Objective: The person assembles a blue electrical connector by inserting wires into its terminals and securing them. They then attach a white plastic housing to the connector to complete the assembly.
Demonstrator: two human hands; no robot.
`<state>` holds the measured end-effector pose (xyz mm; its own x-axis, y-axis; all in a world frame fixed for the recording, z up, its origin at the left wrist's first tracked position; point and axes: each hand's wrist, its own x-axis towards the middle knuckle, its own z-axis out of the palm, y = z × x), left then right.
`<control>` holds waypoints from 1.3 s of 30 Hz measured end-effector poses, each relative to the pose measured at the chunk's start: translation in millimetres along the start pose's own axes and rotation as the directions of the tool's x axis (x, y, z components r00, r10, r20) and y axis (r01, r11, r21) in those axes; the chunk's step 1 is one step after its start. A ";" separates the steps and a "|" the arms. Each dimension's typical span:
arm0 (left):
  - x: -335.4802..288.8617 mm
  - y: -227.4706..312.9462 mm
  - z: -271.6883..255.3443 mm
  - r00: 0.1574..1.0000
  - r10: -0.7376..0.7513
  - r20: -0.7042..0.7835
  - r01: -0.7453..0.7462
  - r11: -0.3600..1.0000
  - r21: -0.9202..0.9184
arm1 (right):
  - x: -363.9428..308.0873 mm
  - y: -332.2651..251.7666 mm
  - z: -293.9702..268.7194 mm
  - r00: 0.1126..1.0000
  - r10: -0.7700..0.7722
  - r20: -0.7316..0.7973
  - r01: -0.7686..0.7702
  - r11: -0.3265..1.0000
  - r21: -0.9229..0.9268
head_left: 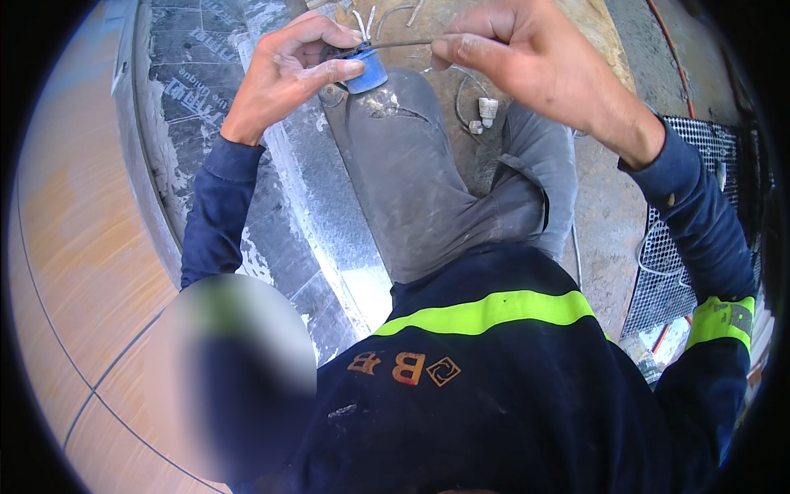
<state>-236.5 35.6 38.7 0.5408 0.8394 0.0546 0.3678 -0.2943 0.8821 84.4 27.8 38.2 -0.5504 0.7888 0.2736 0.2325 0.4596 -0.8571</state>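
Near the top of the head view, above my left knee, my left hand (280, 74) grips a small blue cylindrical piece (372, 72) between thumb and fingers. A thin dark cable or rod (405, 44) runs level from the top of the blue piece to my right hand (535, 58). The thumb and forefinger of that hand pinch its far end. Short pale wire ends (369, 23) stick up just beyond the blue piece. Pale dust covers the fingers of both hands. My left fingers partly hide where the cable meets the blue piece.
Small white fittings (488, 111) lie on the dusty ground between my knees, beside loose thin wires. Dark printed sheeting (193, 103) and a pale ledge (309, 214) run along my left. Black mesh (695, 148) and an orange-red line (676, 62) are at the right.
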 end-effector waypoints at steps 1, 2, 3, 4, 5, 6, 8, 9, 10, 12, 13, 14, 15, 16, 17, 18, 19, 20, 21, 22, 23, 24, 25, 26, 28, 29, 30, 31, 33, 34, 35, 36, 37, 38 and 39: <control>-0.4 -4.3 1.0 1.000 0.002 -0.011 -0.002 1.000 -0.003 | -0.9 -5.6 0.4 0.993 0.102 0.060 -0.099 0.994 -0.050; -2.2 -5.2 1.4 1.000 0.010 -0.029 -0.010 1.000 -0.006 | -2.4 -21.0 -1.8 0.973 0.201 0.115 -0.189 0.975 -0.113; -2.6 -3.8 1.6 0.999 0.034 -0.029 -0.033 0.999 0.025 | -0.5 -34.0 -6.4 0.942 0.296 0.159 -0.266 0.946 -0.184; -3.4 -1.6 3.2 0.998 0.058 -0.029 -0.056 0.997 0.058 | -0.5 -41.6 -13.9 0.964 0.195 0.183 -0.167 0.973 -0.158; -3.9 1.4 5.3 0.996 0.090 -0.030 -0.087 0.993 0.084 | -3.8 -48.9 -26.4 0.974 0.096 0.204 -0.068 0.988 -0.140; -4.9 7.2 6.0 0.995 0.084 -0.045 -0.076 0.987 0.143 | 2.1 -51.0 -41.3 0.968 0.113 0.225 -0.097 0.992 -0.078; -6.2 18.1 6.6 0.994 0.077 -0.073 -0.056 0.965 0.256 | 11.7 -57.4 -72.4 0.954 0.155 0.257 -0.170 0.985 0.035; -5.0 14.6 6.3 0.995 0.050 -0.081 -0.028 0.969 0.244 | -4.2 -17.2 -53.0 0.997 0.072 0.033 -0.071 0.997 -0.018; -5.6 14.4 10.0 0.994 0.047 -0.100 -0.026 0.979 0.204 | -3.7 -8.5 -36.3 0.993 0.116 0.004 -0.116 0.993 -0.005; -10.3 23.3 19.2 0.989 0.041 -0.140 -0.025 0.993 0.114 | -3.2 6.2 -3.8 0.978 0.201 -0.055 -0.200 0.980 0.027; -10.7 28.1 18.1 0.996 0.002 -0.089 0.011 0.989 0.145 | 3.2 7.3 18.7 0.966 0.258 -0.011 -0.258 0.966 0.034; -9.8 28.4 20.3 0.995 0.023 -0.099 -0.008 0.990 0.142 | 9.7 7.9 38.8 0.953 0.300 0.048 -0.303 0.949 0.083; -10.7 28.4 24.2 0.994 0.039 -0.105 -0.024 0.990 0.138 | 12.1 16.8 64.0 0.978 0.209 0.000 -0.208 0.976 0.057; -13.0 29.5 26.5 0.992 0.054 -0.111 -0.039 0.990 0.133 | 13.0 24.3 81.9 0.981 0.192 -0.006 -0.189 0.970 0.151; -16.5 33.6 27.0 0.992 0.026 -0.126 -0.005 0.987 0.158 | 18.8 16.3 89.5 0.985 0.172 -0.011 -0.165 0.957 0.240; -20.7 37.9 27.1 0.990 -0.003 -0.143 0.029 0.983 0.182 | 22.9 9.0 90.9 0.988 0.153 -0.015 -0.140 0.934 0.328; -24.3 40.7 26.6 0.987 -0.032 -0.160 0.065 0.977 0.204 | 15.9 1.1 80.8 0.951 0.298 0.084 -0.310 0.920 0.239; -24.2 41.7 26.6 0.989 -0.012 -0.145 0.041 0.979 0.200 | 14.6 3.2 81.3 0.962 0.269 0.052 -0.273 0.929 0.250; -24.8 42.3 26.2 0.991 0.008 -0.130 0.018 0.981 0.195 | 11.3 8.8 85.7 0.970 0.241 0.020 -0.238 0.936 0.260; -24.9 42.9 26.6 0.993 0.028 -0.114 -0.006 0.982 0.189 | 8.1 13.6 87.9 0.977 0.212 -0.012 -0.201 0.942 0.269; -25.8 43.9 27.1 0.991 0.042 -0.125 -0.022 0.987 0.162 | 6.8 15.4 87.6 0.976 0.216 0.001 -0.206 0.929 0.309; -26.8 44.9 28.6 0.989 0.058 -0.135 -0.039 0.990 0.135 | 5.0 16.3 86.2 0.975 0.221 0.012 -0.211 0.914 0.348; -27.6 46.2 30.4 0.987 0.074 -0.144 -0.059 0.992 0.108 | 3.5 16.7 83.5 0.974 0.225 0.022 -0.216 0.897 0.385; -29.2 48.7 31.8 0.964 0.090 -0.248 -0.090 0.996 0.013 | 3.6 14.9 80.9 0.970 0.243 -0.028 -0.212 0.892 0.399; -34.0 55.0 38.3 0.890 0.091 -0.446 -0.183 0.969 -0.167 | 2.9 11.0 75.8 0.951 0.280 -0.131 -0.202 0.883 0.424; -38.9 54.6 48.5 0.811 0.064 -0.581 -0.146 0.985 -0.095 | 2.4 8.7 77.0 0.933 0.319 -0.169 -0.232 0.889 0.395; -43.5 51.4 59.8 0.783 -0.118 -0.611 -0.072 0.958 -0.278 | 2.3 8.6 76.8 0.910 0.354 -0.215 -0.262 0.895 0.362; -49.0 47.6 71.7 0.739 -0.299 -0.604 -0.012 0.890 -0.455 | 2.8 6.0 75.7 0.897 0.374 -0.236 -0.275 0.889 0.365; -50.1 48.4 91.5 0.735 -0.473 -0.485 -0.060 0.667 -0.742 | 3.1 -1.4 75.3 0.881 0.404 -0.247 -0.283 0.867 0.411; -40.3 51.0 97.1 0.758 -0.489 -0.433 -0.112 0.556 -0.824 | 2.6 -9.2 73.9 0.884 0.410 -0.223 -0.279 0.847 0.453; -24.5 56.3 101.7 0.785 -0.493 -0.374 -0.159 0.424 -0.892 | 0.8 -16.3 70.6 0.885 0.418 -0.205 -0.278 0.827 0.488; -11.7 61.0 104.3 0.809 -0.492 -0.323 -0.198 0.289 -0.937 | 0.3 -28.7 66.4 0.893 0.418 -0.165 -0.275 0.799 0.536; 1.2 61.1 106.0 0.805 -0.495 -0.327 -0.213 0.274 -0.938 | 0.0 -36.0 65.2 0.901 0.416 -0.125 -0.273 0.767 0.581; 17.0 60.7 105.7 0.806 -0.494 -0.326 -0.223 0.256 -0.941 | -1.3 -36.7 66.9 0.908 0.383 -0.169 -0.239 0.805 0.543; 28.9 60.2 103.2 0.808 -0.492 -0.323 -0.231 0.239 -0.943 | -2.8 -34.2 70.6 0.913 0.348 -0.212 -0.203 0.840 0.503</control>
<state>-120.6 -5.0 45.1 0.0118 0.9710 -0.2387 -0.7506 0.1663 0.6395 21.4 -19.0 36.0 -0.2519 0.9667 0.0441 -0.0958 0.0204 -0.9952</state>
